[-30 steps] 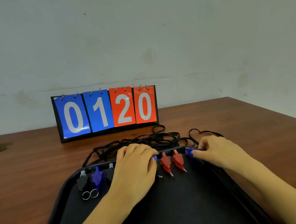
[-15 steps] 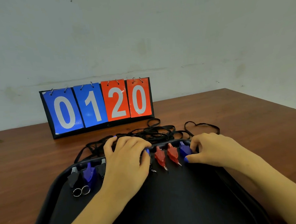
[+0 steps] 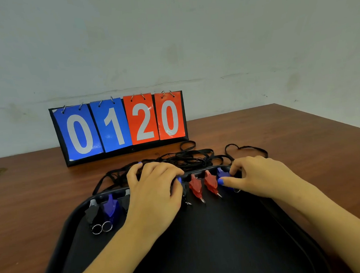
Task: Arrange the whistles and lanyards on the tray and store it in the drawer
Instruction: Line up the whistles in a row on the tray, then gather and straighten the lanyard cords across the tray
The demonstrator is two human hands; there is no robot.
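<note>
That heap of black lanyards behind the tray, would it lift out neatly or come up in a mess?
Probably a mess: the black lanyards lie in crossing loops, so pulling one would likely drag the others. They look thin and floppy, sagging flat on the table, so probably light. Flat strands seem unlikely to roll.

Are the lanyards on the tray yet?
No, the lanyards lie tangled on the table beyond the tray; only whistles are on it.
</note>
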